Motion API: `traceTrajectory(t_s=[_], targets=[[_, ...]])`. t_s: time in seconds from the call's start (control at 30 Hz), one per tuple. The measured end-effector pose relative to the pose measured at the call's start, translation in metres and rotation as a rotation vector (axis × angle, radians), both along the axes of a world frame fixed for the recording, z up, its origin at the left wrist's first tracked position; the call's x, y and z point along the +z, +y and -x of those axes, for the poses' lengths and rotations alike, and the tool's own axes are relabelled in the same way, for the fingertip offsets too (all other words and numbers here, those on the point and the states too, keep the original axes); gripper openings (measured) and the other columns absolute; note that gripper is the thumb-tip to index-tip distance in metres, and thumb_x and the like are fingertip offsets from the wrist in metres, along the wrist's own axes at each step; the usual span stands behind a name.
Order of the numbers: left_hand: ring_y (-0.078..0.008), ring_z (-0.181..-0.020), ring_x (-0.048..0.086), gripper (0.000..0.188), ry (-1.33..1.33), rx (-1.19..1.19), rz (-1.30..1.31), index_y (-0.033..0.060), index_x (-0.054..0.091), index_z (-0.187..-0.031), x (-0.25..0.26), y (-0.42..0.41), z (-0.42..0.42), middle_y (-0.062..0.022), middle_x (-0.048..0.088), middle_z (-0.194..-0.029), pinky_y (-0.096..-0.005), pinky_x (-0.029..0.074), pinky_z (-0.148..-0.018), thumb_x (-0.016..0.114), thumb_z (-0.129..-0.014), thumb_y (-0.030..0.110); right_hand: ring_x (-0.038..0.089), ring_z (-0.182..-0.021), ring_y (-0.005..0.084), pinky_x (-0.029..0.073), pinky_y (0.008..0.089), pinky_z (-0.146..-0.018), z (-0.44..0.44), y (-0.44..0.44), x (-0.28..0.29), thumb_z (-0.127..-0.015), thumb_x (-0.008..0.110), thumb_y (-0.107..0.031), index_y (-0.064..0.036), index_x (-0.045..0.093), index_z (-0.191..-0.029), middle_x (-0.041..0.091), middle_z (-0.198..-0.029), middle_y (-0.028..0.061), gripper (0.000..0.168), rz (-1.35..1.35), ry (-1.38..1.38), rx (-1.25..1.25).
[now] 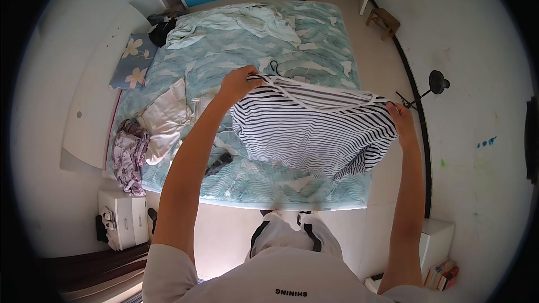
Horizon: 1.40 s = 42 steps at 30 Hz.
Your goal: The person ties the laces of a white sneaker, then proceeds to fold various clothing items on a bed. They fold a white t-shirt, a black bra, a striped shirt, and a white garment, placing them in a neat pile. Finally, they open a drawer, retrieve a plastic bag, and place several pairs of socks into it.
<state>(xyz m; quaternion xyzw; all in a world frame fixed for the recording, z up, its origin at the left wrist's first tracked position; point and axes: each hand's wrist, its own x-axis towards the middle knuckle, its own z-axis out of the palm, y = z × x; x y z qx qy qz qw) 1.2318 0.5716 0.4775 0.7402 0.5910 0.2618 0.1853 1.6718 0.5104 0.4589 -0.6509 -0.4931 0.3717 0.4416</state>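
A black-and-white striped T-shirt (pixel 307 134) hangs spread between my two hands above the bed. My left hand (pixel 240 84) pinches it at one shoulder, beside the white-trimmed neckline. At the other shoulder my right hand (pixel 400 118) grips the fabric. The wide neck opening faces up, and the body of the shirt drapes down toward me with its lower edge folded under. Beneath it lies a mattress (pixel 286 193) covered in a green leaf-patterned sheet. A thin black cord loop (pixel 274 67) shows just beyond the neckline; what it belongs to is hidden.
Left on the bed are a cream satin garment (pixel 166 118), a purple floral cloth (pixel 130 151), a dark small item (pixel 219 164) and a floral pillow (pixel 134 61). A pale green blanket (pixel 236 23) lies at the far side. A wooden stool (pixel 383 21) and black floor fixture (pixel 438 82) stand right.
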Motion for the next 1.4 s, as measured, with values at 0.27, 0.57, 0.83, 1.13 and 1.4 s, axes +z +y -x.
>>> traceTrajectory(t_s=[0.27,0.57,0.83,1.13,1.4], targets=[[-0.0299,-0.075,0.06,0.015,-0.045,-0.016,-0.597,0.0064,0.062,-0.093,-0.003,0.053,-0.057,-0.0093,0.064,-0.087,-0.0371,0.048,-0.061,0.062,-0.079,0.014,0.033,-0.054,0.001,0.027,0.0185,-0.05,0.007,-0.033,0.044,-0.089,0.058,-0.022,0.0,0.061,-0.079,0.045,-0.062,-0.0091,0.024,-0.196,0.115,-0.126],[-0.0231,-0.072,0.052,0.019,0.318,-0.395,-0.581,0.0102,0.061,-0.086,-0.082,0.019,0.044,-0.0042,0.05,-0.076,-0.0352,0.044,-0.065,0.061,-0.069,0.003,0.039,-0.051,0.0044,0.033,0.0225,-0.047,0.117,-0.12,-0.056,-0.086,0.061,-0.019,0.002,0.063,-0.095,0.05,-0.057,-0.0004,0.023,0.436,0.078,0.628],[-0.0205,-0.082,0.052,0.018,0.71,-0.445,-0.194,0.0139,0.065,-0.086,-0.265,-0.048,0.177,-0.0027,0.05,-0.08,-0.0335,0.041,-0.073,0.058,-0.069,0.012,0.056,-0.061,0.023,0.044,0.0325,-0.059,0.294,-0.179,-0.299,-0.087,0.056,-0.027,-0.004,0.063,-0.099,0.062,-0.071,0.0114,0.027,0.495,-0.026,0.777],[-0.0334,-0.098,0.05,0.044,0.396,0.208,0.273,0.0031,0.05,-0.118,-0.435,-0.207,0.184,-0.0153,0.048,-0.11,-0.0417,0.044,-0.079,0.06,-0.076,0.012,0.061,-0.091,0.0276,0.047,0.0345,-0.08,0.378,-0.218,-0.438,-0.087,0.057,-0.024,0.002,0.051,-0.118,0.062,-0.101,0.0194,0.041,0.514,-0.05,0.792],[-0.0283,-0.114,0.042,0.076,-0.753,1.109,1.371,-0.0016,0.039,-0.13,-0.502,-0.352,0.033,-0.0174,0.045,-0.125,-0.0413,0.044,-0.086,0.064,-0.078,0.048,0.059,-0.081,0.034,0.047,0.0402,-0.072,0.131,-0.13,-0.487,-0.083,0.053,-0.017,-0.004,0.061,-0.09,0.064,-0.083,0.0131,0.017,0.333,-0.617,0.151]])
